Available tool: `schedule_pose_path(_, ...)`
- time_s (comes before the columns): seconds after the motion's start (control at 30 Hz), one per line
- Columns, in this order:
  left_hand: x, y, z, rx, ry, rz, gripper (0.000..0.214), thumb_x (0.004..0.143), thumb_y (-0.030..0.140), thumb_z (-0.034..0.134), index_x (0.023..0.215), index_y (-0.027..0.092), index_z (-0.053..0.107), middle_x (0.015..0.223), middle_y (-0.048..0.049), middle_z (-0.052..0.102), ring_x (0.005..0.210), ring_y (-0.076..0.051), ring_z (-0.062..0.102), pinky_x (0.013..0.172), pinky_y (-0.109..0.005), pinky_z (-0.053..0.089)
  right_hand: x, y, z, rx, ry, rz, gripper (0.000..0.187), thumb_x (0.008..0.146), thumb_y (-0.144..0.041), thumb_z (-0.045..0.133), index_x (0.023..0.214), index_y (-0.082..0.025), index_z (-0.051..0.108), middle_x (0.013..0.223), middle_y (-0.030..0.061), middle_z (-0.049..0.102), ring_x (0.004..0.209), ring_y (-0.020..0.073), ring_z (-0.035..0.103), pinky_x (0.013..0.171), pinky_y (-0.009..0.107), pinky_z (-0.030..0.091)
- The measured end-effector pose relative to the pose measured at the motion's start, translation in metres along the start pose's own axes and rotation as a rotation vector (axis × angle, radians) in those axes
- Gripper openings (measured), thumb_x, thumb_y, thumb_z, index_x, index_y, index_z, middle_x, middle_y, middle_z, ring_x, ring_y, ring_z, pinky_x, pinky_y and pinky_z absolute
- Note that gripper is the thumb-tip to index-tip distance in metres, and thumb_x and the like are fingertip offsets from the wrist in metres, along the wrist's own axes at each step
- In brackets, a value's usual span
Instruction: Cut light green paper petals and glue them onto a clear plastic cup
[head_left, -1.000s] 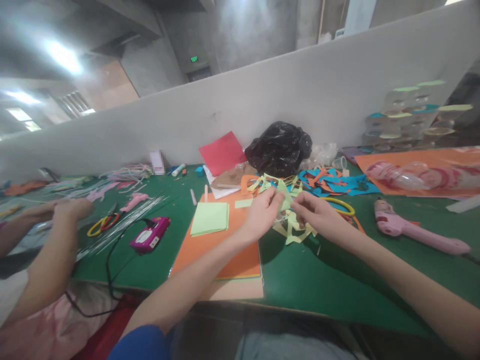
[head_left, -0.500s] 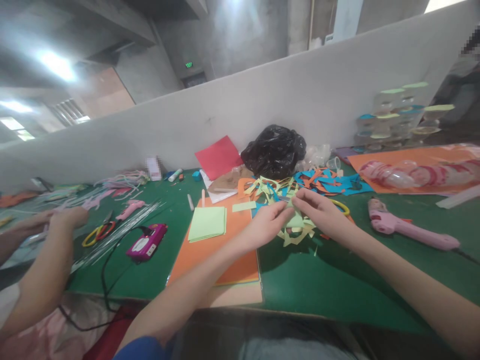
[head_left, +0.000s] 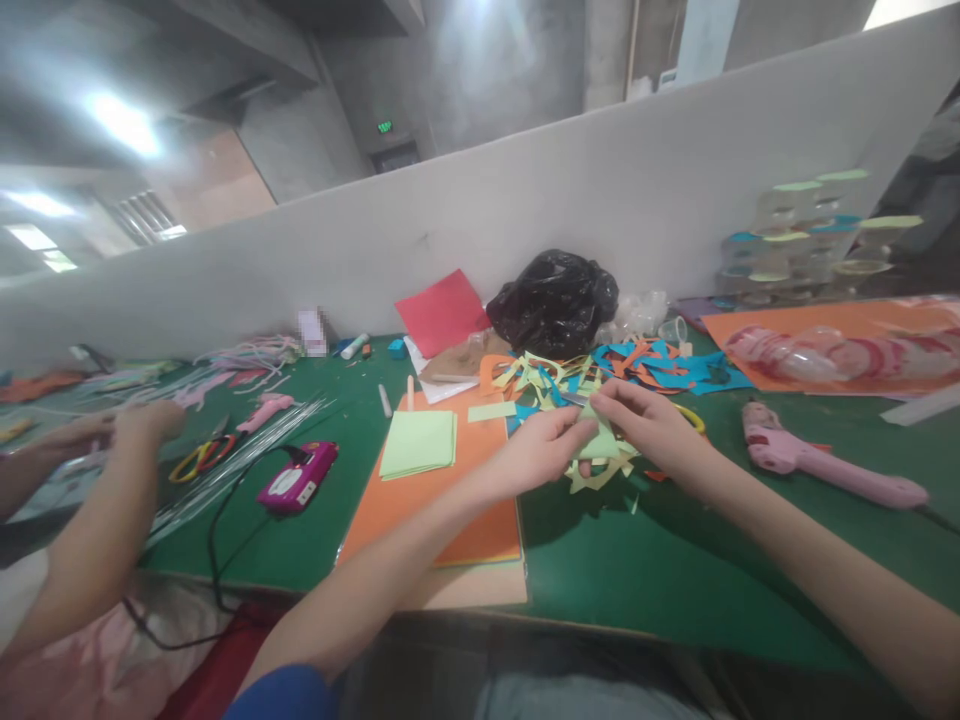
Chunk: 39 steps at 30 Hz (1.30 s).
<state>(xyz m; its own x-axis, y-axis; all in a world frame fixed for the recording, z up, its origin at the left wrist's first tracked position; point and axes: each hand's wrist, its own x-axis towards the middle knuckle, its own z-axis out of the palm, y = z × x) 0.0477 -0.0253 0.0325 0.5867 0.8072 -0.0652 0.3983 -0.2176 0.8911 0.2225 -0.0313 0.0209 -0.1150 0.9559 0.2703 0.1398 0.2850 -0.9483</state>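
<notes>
A small piece of light green paper [head_left: 601, 443] is pinched between my two hands, above a heap of cut paper scraps. My left hand [head_left: 551, 450] grips its left side with thumb and fingers pressed together. On the other side, the fingers of my right hand [head_left: 637, 415] close on its upper edge. Behind my right hand shows the yellow handle of scissors [head_left: 691, 418]; the rest is mostly hidden. Left of my hands, a stack of light green paper squares [head_left: 418, 444] lies on orange paper sheets [head_left: 457, 530], beside a narrow pale green strip [head_left: 491, 411].
On the green table [head_left: 600, 570], a pink glue gun [head_left: 832, 467] lies right, a purple power box [head_left: 298, 478] left. A black plastic bag [head_left: 555, 300] sits against the white partition [head_left: 360, 240]. A co-worker's hands [head_left: 142, 420] are at far left, near other scissors [head_left: 201, 457].
The green paper between my fingers has turned slightly and shows more of its face. My hands stay in nearly the same place; the view has shifted a little.
</notes>
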Motion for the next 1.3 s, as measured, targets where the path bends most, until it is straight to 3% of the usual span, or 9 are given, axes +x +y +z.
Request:
schedule_pose_path(0.2,-0.001,0.003,0.000,-0.009,0.013,0.002,0.031,0.098,0.048,0.042,0.089,0.020,0.050,0.065,0.0050,0.058,0.042,-0.005,0.041,0.043,-0.020,0.035,0.000,0.002,-0.001,-0.040,0.003,-0.014,0.062,0.074,-0.081,0.062,0.069,-0.020,0.051,0.061,-0.0046,0.039,0.056,0.0099,0.035,0.053,0.025,0.033)
schedule_pose_path(0.33,0.001,0.001,-0.003,0.005,0.119,0.011,0.032,0.098,0.049,0.042,0.081,0.021,0.043,0.065,0.0058,0.056,0.042,-0.005,0.042,0.043,-0.020,0.035,-0.002,0.008,-0.002,-0.085,-0.043,-0.011,0.057,0.079,-0.077,0.060,0.075,-0.021,0.053,0.065,-0.0032,0.045,0.059,0.0112,0.041,0.054,0.025,0.036)
schedule_pose_path(0.6,0.007,-0.007,-0.010,0.037,0.238,0.097,0.031,0.099,0.046,0.042,0.079,0.022,0.040,0.064,0.0065,0.055,0.051,-0.008,0.049,0.053,-0.023,0.037,-0.002,0.011,0.000,-0.236,-0.194,0.030,0.060,0.084,-0.077,0.047,0.061,-0.021,0.044,0.058,-0.0012,0.045,0.056,0.0119,0.041,0.054,0.026,0.036)
schedule_pose_path(0.73,0.007,-0.009,-0.011,0.108,0.259,0.149,0.033,0.099,0.046,0.042,0.076,0.022,0.037,0.065,0.0060,0.053,0.063,-0.011,0.061,0.060,-0.024,0.039,-0.001,0.012,0.000,-0.256,-0.197,0.035,0.060,0.084,-0.077,0.046,0.062,-0.022,0.042,0.057,-0.0024,0.042,0.055,0.0116,0.039,0.054,0.026,0.034)
schedule_pose_path(1.03,0.007,-0.012,-0.008,0.175,0.294,0.137,0.034,0.099,0.048,0.040,0.077,0.023,0.034,0.070,0.0046,0.050,0.065,-0.013,0.062,0.059,-0.025,0.042,-0.001,0.014,0.004,-0.309,-0.144,-0.020,0.054,0.088,-0.071,0.044,0.065,-0.022,0.042,0.059,-0.0032,0.040,0.055,0.0119,0.037,0.051,0.027,0.031)
schedule_pose_path(1.13,0.006,-0.010,-0.009,0.183,0.305,0.125,0.033,0.098,0.051,0.045,0.083,0.023,0.040,0.067,0.0048,0.053,0.064,-0.013,0.061,0.059,-0.025,0.041,-0.002,0.014,0.003,-0.290,-0.141,-0.040,0.054,0.089,-0.069,0.046,0.064,-0.021,0.041,0.060,-0.0032,0.040,0.056,0.0117,0.038,0.053,0.026,0.032)
schedule_pose_path(1.3,0.008,-0.004,-0.016,-0.034,0.214,0.096,0.040,0.089,0.056,0.060,0.106,0.021,0.053,0.080,0.0011,0.062,0.062,-0.011,0.059,0.062,-0.025,0.047,-0.002,0.014,-0.001,-0.270,-0.127,-0.056,0.053,0.089,-0.067,0.048,0.064,-0.020,0.046,0.061,-0.0026,0.042,0.057,0.0115,0.039,0.054,0.026,0.032)
